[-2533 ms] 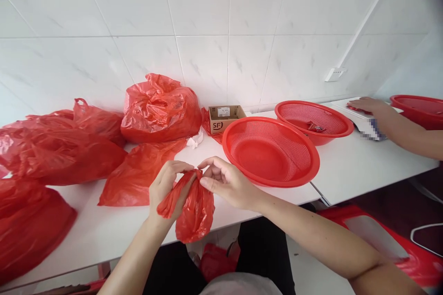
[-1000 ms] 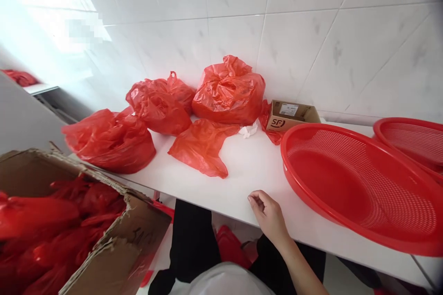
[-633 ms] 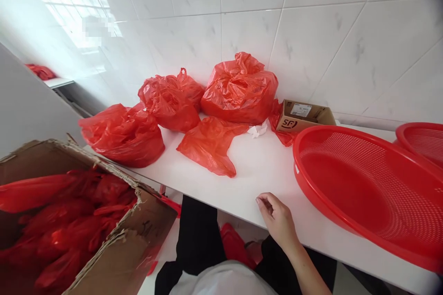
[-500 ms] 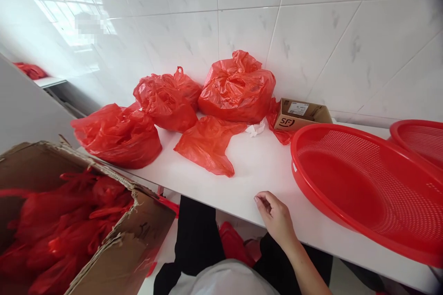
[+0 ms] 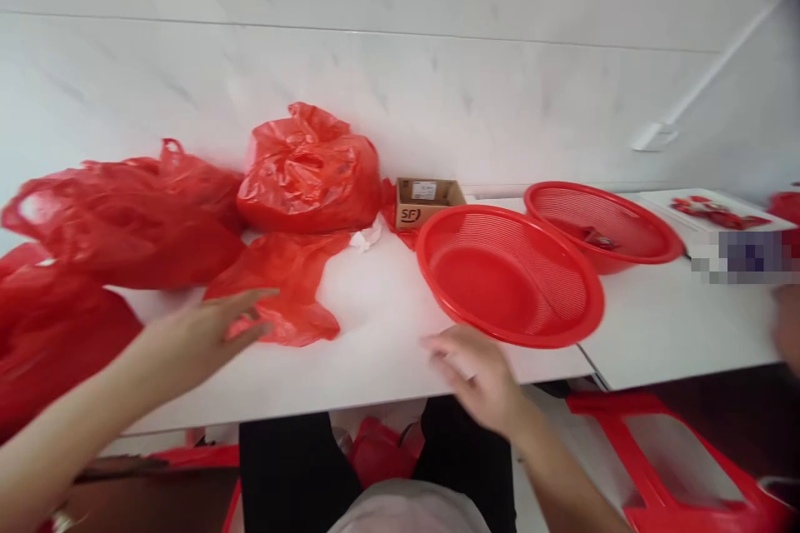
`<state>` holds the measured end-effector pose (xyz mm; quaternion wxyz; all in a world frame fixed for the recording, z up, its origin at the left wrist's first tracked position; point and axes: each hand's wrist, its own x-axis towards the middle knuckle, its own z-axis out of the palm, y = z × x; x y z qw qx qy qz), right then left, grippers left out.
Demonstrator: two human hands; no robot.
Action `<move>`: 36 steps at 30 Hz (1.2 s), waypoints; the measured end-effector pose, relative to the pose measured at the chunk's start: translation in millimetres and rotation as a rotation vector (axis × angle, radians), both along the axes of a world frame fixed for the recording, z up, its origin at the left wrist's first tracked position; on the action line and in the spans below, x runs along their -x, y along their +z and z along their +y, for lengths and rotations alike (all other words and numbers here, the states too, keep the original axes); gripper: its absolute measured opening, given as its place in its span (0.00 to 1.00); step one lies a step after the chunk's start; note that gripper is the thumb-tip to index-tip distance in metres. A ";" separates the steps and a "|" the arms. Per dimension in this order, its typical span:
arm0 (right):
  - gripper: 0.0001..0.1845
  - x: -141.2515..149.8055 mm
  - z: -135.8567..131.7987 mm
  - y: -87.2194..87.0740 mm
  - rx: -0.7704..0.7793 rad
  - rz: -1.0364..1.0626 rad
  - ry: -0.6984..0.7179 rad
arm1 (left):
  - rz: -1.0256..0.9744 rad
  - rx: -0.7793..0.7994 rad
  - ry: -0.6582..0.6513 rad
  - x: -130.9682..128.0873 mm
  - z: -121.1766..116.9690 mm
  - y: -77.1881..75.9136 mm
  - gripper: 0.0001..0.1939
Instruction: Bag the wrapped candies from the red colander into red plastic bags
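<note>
My left hand (image 5: 218,325) hangs over a flat, thin red plastic bag (image 5: 293,275) on the white table (image 5: 387,366); its fingers are apart and it holds nothing. My right hand (image 5: 480,379), blurred by motion, is at the near side of a red perforated plastic basket (image 5: 553,287). Its thumb and fingers are apart, with nothing visible between them. No small items can be made out in this basket. A crumpled white tissue (image 5: 367,235) lies by the flat bag.
Bulky red plastic bags (image 5: 312,175) stand along the wall and at the left. A small cardboard box (image 5: 409,215) sits behind the basket. Another red basket (image 5: 666,237) holds small items. At right are a red stool (image 5: 650,466) and part of another person's hand (image 5: 788,325).
The view has swung right, bringing the second basket and stool into sight and taking the large carton mostly out. My left hand has come in, and my right hand has opened out.
</note>
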<state>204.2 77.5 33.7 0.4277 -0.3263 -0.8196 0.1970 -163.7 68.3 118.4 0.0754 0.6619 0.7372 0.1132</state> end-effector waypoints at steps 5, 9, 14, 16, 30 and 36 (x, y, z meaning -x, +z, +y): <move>0.16 -168.0 62.8 61.9 -0.261 0.057 -0.957 | -0.175 0.218 -0.316 -98.7 33.8 -33.5 0.33; 0.26 -278.1 132.7 37.2 0.045 -0.604 -1.118 | -0.781 0.344 -0.313 -156.4 36.7 -47.8 0.44; 0.17 -317.4 165.6 -13.3 0.163 -0.774 -1.157 | -1.344 0.449 -0.048 -201.1 36.7 -66.4 0.47; 0.16 -322.4 164.8 -15.2 0.148 -0.752 -1.187 | -1.464 0.473 0.006 -213.4 39.6 -69.6 0.45; 0.26 -285.2 46.2 108.4 -0.497 -0.586 -0.975 | -1.264 0.630 -0.602 -354.6 111.9 -90.0 0.45; 0.11 -208.5 -13.4 108.4 -0.356 -0.429 -0.558 | -0.905 0.242 -0.573 -278.0 45.6 -96.6 0.24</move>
